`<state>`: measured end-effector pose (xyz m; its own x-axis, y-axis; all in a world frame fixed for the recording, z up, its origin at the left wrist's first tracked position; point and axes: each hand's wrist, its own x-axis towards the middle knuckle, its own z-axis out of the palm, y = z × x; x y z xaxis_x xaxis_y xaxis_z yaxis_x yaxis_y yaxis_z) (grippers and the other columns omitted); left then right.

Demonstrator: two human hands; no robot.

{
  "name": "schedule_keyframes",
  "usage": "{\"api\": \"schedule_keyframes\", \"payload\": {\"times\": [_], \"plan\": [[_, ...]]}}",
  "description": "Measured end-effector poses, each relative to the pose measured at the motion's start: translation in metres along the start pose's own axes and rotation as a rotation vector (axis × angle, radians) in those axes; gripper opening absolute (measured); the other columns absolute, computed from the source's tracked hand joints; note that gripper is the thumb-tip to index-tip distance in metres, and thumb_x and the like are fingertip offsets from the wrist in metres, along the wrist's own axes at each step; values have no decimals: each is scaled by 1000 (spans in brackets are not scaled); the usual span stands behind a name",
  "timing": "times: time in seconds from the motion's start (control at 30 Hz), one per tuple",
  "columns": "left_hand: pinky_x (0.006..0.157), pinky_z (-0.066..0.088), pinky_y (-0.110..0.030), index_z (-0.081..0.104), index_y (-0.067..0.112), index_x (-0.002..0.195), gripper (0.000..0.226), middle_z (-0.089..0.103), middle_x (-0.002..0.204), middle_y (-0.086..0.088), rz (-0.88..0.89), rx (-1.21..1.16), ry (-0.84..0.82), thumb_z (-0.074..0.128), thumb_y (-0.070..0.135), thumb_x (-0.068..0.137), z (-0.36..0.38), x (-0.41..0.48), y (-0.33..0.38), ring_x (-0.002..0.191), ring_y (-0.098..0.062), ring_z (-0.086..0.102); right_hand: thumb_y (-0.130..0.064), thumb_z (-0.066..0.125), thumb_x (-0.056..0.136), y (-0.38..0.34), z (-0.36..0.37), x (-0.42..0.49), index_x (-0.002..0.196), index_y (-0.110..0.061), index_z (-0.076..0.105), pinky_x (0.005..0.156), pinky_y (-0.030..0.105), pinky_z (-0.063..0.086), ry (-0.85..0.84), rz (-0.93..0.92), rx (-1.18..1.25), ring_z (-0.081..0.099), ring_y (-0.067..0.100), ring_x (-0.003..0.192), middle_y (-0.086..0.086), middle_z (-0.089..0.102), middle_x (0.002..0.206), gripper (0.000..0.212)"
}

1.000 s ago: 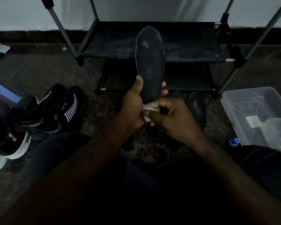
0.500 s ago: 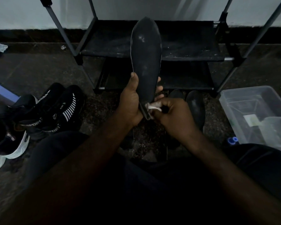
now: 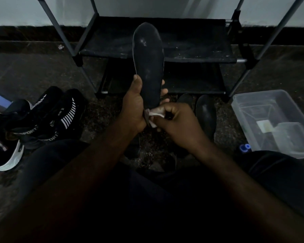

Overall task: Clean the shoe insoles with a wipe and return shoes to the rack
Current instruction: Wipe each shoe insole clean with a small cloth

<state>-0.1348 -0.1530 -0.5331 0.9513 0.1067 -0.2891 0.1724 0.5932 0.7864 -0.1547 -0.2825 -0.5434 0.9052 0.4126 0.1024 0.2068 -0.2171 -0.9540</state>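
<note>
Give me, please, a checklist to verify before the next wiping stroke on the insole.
1. Left grip holds the long flat dark insole at its lower end: ok.
2. Right grip pinches the crumpled white wipe: ok.
3. Wipe touches the insole's lower end: ok.
4. Insole toe area clean: not ok, pale specks show.
5. Wipe clean enough: cannot tell.
6. Black striped sneakers back on the black metal-framed rack: not ok, they lie on the floor.

"SPORT" on side of both black sneakers (image 3: 47, 120) at left; tongue txt blurry, maybe "CO".
</note>
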Motion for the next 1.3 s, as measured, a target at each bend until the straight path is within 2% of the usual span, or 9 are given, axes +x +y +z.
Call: {"api": "schedule_keyframes", "payload": {"times": [0.1, 0.23, 0.43, 0.67, 0.8, 0.87, 0.97, 1.07, 1.3], "plan": [[72, 59, -32, 48, -2, 135, 68, 63, 106, -10, -11, 4, 10, 23, 52, 102, 3, -1, 0, 80, -17, 67, -11, 70, 88, 4, -2, 3, 85, -10, 75, 69, 30, 56, 74, -1, -139, 68, 5, 74, -1, 74, 82, 5], [75, 57, -32, 57, -1, 118, 60, 64, 98, -11, -80, 10, -33, 32, 51, 100, 6, -6, -4, 79, -17, 65, -1, 66, 90, -9, -1, -3, 84, -11, 71, 56, 21, 53, -114, 50, 142, 67, 6, 65, 6, 72, 76, 12], [84, 55, -30, 52, -9, 126, 65, 66, 109, -20, -91, 9, -7, 31, 47, 101, 5, -4, 0, 86, -21, 67, -16, 71, 87, 17, -4, 6, 82, -14, 75, 71, 36, 57, 129, 31, -126, 70, 8, 75, -6, 74, 79, 7], [76, 59, -37, 59, 7, 114, 69, 64, 119, -17, -147, 30, -54, 19, 61, 97, 5, -5, -2, 95, -25, 66, -10, 71, 88, 18, 0, 8, 84, -8, 74, 65, 22, 53, 166, 81, 27, 69, 8, 72, 0, 74, 79, 6], [101, 43, -45, 72, 5, 91, 77, 73, 96, -16, -211, 108, -87, 20, 61, 98, 6, -6, -5, 87, -25, 68, -12, 71, 88, 19, -4, 10, 85, -12, 74, 69, 33, 60, 224, 88, 102, 72, 14, 76, 2, 75, 83, 5], [94, 50, -40, 78, 7, 81, 79, 74, 88, -14, -196, 101, -106, 21, 59, 99, 5, -6, -7, 81, -23, 70, -13, 71, 89, 17, -3, 8, 88, -11, 75, 74, 34, 60, 225, 73, 111, 72, 13, 80, 0, 75, 85, 5], [79, 57, -39, 68, 4, 100, 70, 71, 94, -13, -129, 21, -84, 23, 57, 100, 1, -4, -1, 85, -24, 70, -7, 69, 89, 11, -7, 9, 90, -8, 74, 76, 23, 56, 256, 19, 141, 71, 6, 83, -3, 75, 86, 5], [87, 56, -48, 59, 9, 116, 66, 67, 101, -13, -74, -45, -104, 21, 60, 99, -3, -1, 7, 100, -28, 67, -5, 67, 91, 5, -17, 11, 95, 0, 71, 71, 20, 53, 313, 15, 238, 69, 8, 77, 4, 74, 85, 8], [88, 55, -45, 60, 9, 115, 68, 67, 102, -15, -41, -33, -105, 19, 61, 99, -1, -4, 5, 98, -28, 67, 5, 60, 91, 3, -26, 11, 100, 1, 73, 80, 21, 55, 275, -13, 232, 71, 12, 92, 7, 74, 99, 17]]}}
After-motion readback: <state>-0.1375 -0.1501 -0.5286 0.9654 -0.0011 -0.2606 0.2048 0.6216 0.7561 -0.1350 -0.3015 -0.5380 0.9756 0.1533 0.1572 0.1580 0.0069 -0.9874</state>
